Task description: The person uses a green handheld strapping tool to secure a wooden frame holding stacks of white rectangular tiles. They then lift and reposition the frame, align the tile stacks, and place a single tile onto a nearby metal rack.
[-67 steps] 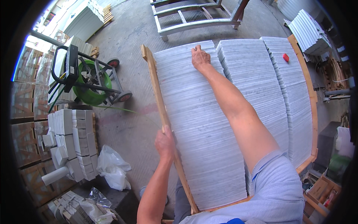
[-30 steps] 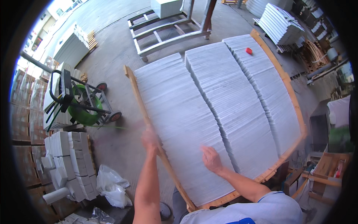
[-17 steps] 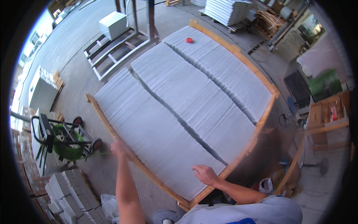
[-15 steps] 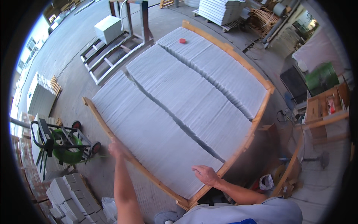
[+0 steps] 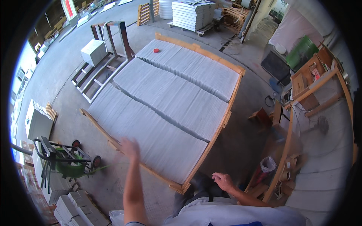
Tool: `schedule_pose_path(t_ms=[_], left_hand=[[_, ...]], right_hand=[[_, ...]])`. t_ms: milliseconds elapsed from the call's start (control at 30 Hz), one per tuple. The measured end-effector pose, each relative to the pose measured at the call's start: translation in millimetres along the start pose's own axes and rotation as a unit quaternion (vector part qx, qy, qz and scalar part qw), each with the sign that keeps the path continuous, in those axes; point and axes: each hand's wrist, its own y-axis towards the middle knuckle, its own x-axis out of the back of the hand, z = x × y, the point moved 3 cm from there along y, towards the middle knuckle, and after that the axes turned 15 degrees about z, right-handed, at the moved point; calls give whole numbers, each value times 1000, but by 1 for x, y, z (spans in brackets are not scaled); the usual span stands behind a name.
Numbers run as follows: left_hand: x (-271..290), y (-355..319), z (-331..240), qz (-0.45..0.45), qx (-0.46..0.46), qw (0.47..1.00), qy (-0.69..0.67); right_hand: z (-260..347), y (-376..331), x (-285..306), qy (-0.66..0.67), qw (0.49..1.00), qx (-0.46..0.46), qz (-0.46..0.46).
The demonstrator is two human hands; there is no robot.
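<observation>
Crate frame: a large shallow wooden frame (image 5: 233,98) of pale timber lies flat on the floor and fills the middle of the view, its long axis running from 7 o'clock to 1 o'clock.
Contents: three long rows of grey stone slabs (image 5: 166,101) stand on edge inside it, packed tight, with narrow dark gaps between the rows.
On the slabs: a small red object (image 5: 155,50) sits on the far row, toward 11 o'clock.
Slab look: pale grey, thin, evenly lined, the top edges forming a ribbed, nearly level surface.
Left hand: the left hand (image 5: 130,147) is blurred, fingers spread and holding nothing, over the near rail of the frame at 7 o'clock; whether it touches the wood cannot be told.
Right hand: the right hand (image 5: 223,180) hangs loose with fingers lightly curled, gripping nothing, just off the frame's near corner at 5 o'clock.
Floor: bare grey concrete (image 5: 71,67), dusty and stained.
At 8 o'clock: a green wheeled machine (image 5: 69,160) with a black handle frame, and stacked pale blocks (image 5: 71,207) below it.
At 10 to 11 o'clock: a metal rack (image 5: 102,64) on the floor bearing one pale stone block (image 5: 92,52).
At 12 o'clock: a pallet stacked with white slabs (image 5: 192,13).
At 3 o'clock: a wooden workbench (image 5: 305,90) with clutter, and a green bin (image 5: 301,51) behind it.
At 4 o'clock: a white plastic bag (image 5: 268,164) beside timber rails.
</observation>
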Motion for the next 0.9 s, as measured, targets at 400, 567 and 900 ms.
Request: schedule_pose_path(t_ms=[400,567,900], left_hand=[[-23,-270,-127,258,-81,954,-128],[-20,-281,-140,304,-20,940,-151],[-41,-275,-158,250,65,961,-103]], right_hand=[[-29,6,-10,-20,999,1,51],[-41,25,6,-43,995,18,90],[-115,60,95,-49,985,29,165]])
